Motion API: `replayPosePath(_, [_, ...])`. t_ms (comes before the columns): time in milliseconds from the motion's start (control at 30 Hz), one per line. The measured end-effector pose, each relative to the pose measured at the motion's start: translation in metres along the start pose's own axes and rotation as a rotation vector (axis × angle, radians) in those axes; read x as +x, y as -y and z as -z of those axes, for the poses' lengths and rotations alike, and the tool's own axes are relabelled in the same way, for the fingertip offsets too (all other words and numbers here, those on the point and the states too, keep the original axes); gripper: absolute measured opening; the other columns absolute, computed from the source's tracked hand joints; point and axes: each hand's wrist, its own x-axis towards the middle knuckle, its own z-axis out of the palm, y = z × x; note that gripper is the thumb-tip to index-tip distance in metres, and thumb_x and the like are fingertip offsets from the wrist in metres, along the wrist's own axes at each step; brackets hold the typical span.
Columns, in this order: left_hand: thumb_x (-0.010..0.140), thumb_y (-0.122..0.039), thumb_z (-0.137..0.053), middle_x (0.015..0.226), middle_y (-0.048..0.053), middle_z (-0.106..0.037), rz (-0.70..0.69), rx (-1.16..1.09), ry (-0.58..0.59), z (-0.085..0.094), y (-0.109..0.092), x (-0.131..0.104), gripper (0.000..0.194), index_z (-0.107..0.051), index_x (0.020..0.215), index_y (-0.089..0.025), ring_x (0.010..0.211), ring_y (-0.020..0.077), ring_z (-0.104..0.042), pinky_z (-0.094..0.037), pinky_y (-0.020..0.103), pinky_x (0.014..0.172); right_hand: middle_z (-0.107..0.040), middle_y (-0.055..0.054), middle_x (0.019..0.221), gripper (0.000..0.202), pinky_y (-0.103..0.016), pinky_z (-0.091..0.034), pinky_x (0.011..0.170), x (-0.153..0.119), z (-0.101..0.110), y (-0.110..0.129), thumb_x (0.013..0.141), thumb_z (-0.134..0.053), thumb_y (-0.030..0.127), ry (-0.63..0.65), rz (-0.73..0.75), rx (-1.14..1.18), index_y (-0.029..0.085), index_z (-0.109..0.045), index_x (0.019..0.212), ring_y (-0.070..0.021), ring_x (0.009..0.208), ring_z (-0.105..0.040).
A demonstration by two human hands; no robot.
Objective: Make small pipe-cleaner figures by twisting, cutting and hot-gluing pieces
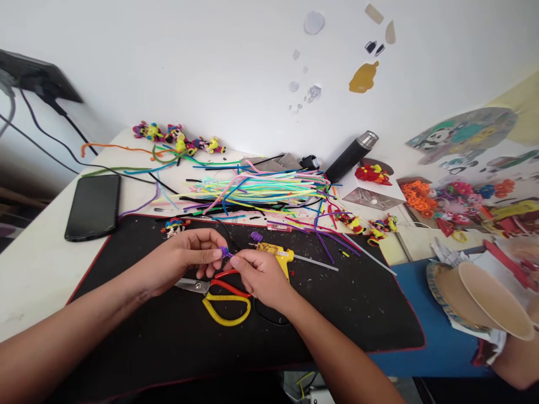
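Between the fingertips of both hands is a purple pipe cleaner [225, 252], coiled into a small bundle at its left end. My left hand [194, 252] pinches the coil, and my right hand [261, 275] pinches the strand at its right. Just beneath the hands lie scissors [227, 310] with one yellow and one red handle, partly covered by my right hand. A yellow glue gun [275, 253] with a glue stick in its rear rests behind my right hand. Another small purple coil [256, 237] sits on the black mat [168, 342] near the gun's nozzle.
A heap of colourful pipe cleaners [261, 188] spreads along the wall side. At left lies a phone [93, 206] beside cables. Small pipe-cleaner figures [179, 137] line the back; a black flask [352, 156] leans behind. Bowl-like containers [492, 300] stand at right.
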Motion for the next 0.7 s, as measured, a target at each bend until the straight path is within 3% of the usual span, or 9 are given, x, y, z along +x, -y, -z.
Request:
replayPosePath(200, [0.068,-0.040,-0.099,0.068,0.001,-0.072,0.038,-0.131,-0.004,-0.002,0.001,-0.004,0.039,-0.074,0.088,-0.017,0.055,0.0100,-0.060,-0.044,0.017,0.049,-0.046,0.009,0.047,0.032,-0.022,-0.032,0.046,-0.002,-0.002,0.004,0.103,-0.061,0.043,0.011,0.025,0.008,0.017,-0.078,0.092,-0.0084,0.040,-0.040])
replayPosePath(467, [0.068,-0.041,-0.099,0.067,0.001,-0.073,0.013,-0.071,0.016,0.003,0.003,-0.010,0.038,-0.075,0.085,-0.017,0.054,0.0098,-0.060,-0.047,0.018,0.053,-0.047,0.009,0.047,0.033,-0.023,-0.032,0.046,-0.006,-0.004,0.003,0.102,-0.061,0.043,0.006,0.031,-0.031,0.016,-0.079,0.096,-0.0085,0.041,-0.040])
replayPosePath(700, [0.069,-0.044,-0.097,0.067,0.001,-0.073,-0.056,0.045,-0.072,0.003,0.003,-0.011,0.040,-0.074,0.087,-0.016,0.056,0.0112,-0.060,-0.048,0.020,0.053,-0.050,0.008,0.050,0.030,-0.022,-0.033,0.045,-0.004,-0.007,0.000,0.102,-0.062,0.042,-0.013,0.020,-0.031,0.017,-0.077,0.093,-0.0081,0.040,-0.043])
